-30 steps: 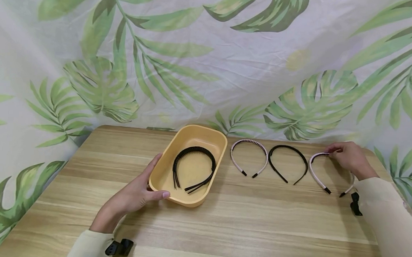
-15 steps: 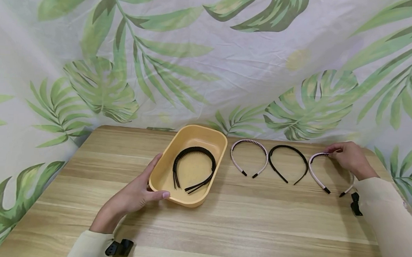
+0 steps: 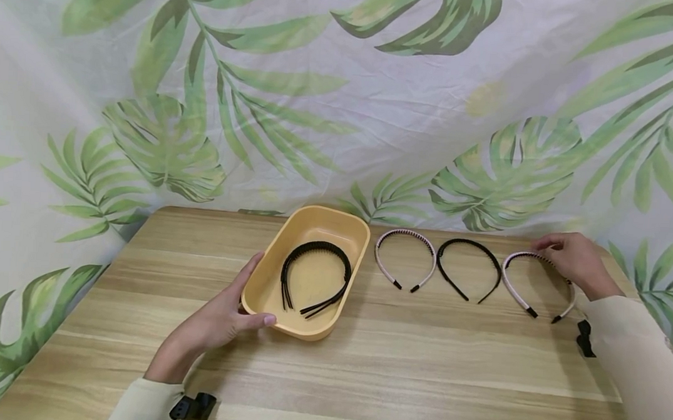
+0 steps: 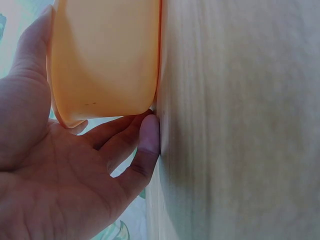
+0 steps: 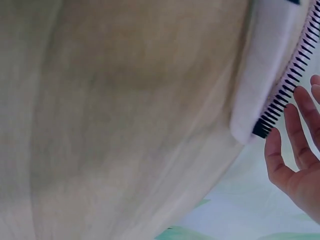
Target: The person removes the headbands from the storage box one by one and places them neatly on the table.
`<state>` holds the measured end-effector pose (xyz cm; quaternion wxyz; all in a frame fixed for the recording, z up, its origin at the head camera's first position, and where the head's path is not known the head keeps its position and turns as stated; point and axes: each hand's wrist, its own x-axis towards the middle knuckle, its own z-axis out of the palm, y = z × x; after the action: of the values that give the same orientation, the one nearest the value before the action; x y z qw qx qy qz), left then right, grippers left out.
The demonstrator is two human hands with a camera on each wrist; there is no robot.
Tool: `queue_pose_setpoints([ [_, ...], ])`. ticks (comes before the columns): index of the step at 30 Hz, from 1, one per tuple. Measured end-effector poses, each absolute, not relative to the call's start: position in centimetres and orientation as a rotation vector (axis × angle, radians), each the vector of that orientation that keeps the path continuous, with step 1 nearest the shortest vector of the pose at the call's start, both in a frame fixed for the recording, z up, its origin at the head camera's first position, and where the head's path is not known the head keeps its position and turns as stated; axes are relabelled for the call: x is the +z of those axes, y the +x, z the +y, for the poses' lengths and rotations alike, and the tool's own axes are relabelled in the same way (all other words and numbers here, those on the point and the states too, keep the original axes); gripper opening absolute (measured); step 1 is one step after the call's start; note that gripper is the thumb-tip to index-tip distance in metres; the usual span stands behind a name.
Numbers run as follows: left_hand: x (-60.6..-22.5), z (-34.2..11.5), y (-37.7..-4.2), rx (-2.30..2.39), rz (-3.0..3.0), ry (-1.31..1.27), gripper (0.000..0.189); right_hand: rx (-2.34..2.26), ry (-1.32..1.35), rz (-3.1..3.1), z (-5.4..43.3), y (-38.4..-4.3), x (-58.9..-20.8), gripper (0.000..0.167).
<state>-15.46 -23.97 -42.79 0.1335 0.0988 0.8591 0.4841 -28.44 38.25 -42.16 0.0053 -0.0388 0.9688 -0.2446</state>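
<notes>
In the head view a yellow plastic bin [image 3: 299, 224] stands on the table, with several black headbands [image 3: 318, 245] nested inside. My left hand [image 3: 219, 317] grips its near left corner, thumb over the rim and fingers along the outer side. The left wrist view has the bin's wall [image 4: 105, 60] beside the palm. At the far right a pale pink headband with black teeth [image 3: 515, 290] lies on the table, its ends towards me. My right hand [image 3: 577, 261] is over its top right part, fingers relaxed; in the right wrist view the fingertips [image 5: 272, 142] are right beside the teeth.
Between the bin and the right hand lie another pale pink headband [image 3: 379, 260] and a black headband [image 3: 498, 270], in a row. The wooden table's [image 3: 397, 375] far edge meets a leaf-print cloth [image 3: 386, 112].
The right hand has eased off the right-hand pink headband and shifted slightly right, so more of its arch shows. The left hand and bin hold their place.
</notes>
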Motion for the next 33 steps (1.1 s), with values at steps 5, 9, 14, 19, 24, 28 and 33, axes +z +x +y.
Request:
queue_pose_setpoints([
  [5, -42.8, -24.0, -15.4, 1.4, 2.499, 0.278, 0.12, -0.765, -0.124, 3.044, 37.7, -28.1, -41.6, 0.029],
  [9, -42.8, -23.9, -15.4, 1.397, 2.5, 0.271, 0.121, -0.781, -0.126, 3.053, 37.1, -27.8, -41.1, 0.027],
  [14, -42.8, -23.9, -15.3, 1.406, 2.487, 0.265, 0.123, -0.8, -0.177, 3.106, 36.2, -27.3, -40.7, 0.024],
  [19, -42.8, -23.9, -15.4, 1.398, 2.492, 0.275, 0.122, -0.839, -0.213, 3.117, 35.0, -26.8, -40.1, 0.023],
  [24, -43.0, -24.0, -15.5, 1.38, 2.503, 0.279, 0.12, -0.87, -0.267, 3.137, 33.6, -26.3, -39.7, 0.021],
  [28, -43.2, -24.1, -15.5, 1.374, 2.502, 0.272, 0.119, -0.899, -0.345, 3.164, 31.9, -26.0, -39.5, 0.017],
  [33, -43.0, -24.1, -15.5, 1.382, 2.493, 0.271, 0.119, -0.926, -0.389, 3.135, 29.6, -25.6, -39.2, 0.02],
])
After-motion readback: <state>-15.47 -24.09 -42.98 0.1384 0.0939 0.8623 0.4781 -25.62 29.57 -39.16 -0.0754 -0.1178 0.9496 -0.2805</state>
